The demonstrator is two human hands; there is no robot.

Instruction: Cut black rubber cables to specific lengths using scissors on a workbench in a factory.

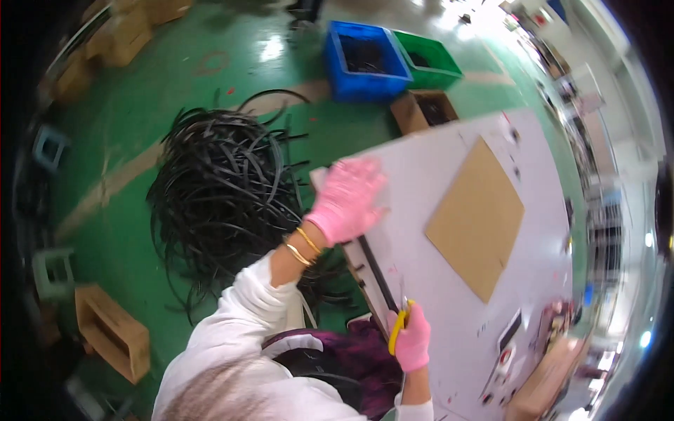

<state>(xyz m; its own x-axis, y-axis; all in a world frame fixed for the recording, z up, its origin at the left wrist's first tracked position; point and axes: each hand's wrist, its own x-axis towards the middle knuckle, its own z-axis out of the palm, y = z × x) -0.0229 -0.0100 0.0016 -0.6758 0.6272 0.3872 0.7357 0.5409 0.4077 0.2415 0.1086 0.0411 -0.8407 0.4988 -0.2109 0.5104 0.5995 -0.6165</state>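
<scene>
Two pink-gloved hands in shot, the left hand [349,198] and the right hand [413,341]. One yellow-handled cutter [397,328]. One black strip [379,274] along the edge of one white table [456,151], and one brown cardboard sheet [477,217] on it. One tangled heap of black strips [221,196] on the floor. One blue crate [365,62], one green crate [427,59], one small cardboard box [424,111]. Two gold bangles [303,247] on the left wrist.

A small brown cardboard box [423,110] stands open on the green floor, just beside the table's far edge. More brown cartons [133,28] sit stacked at the far left. Near the table's right end lie small printed labels [507,351], white, black and red.
</scene>
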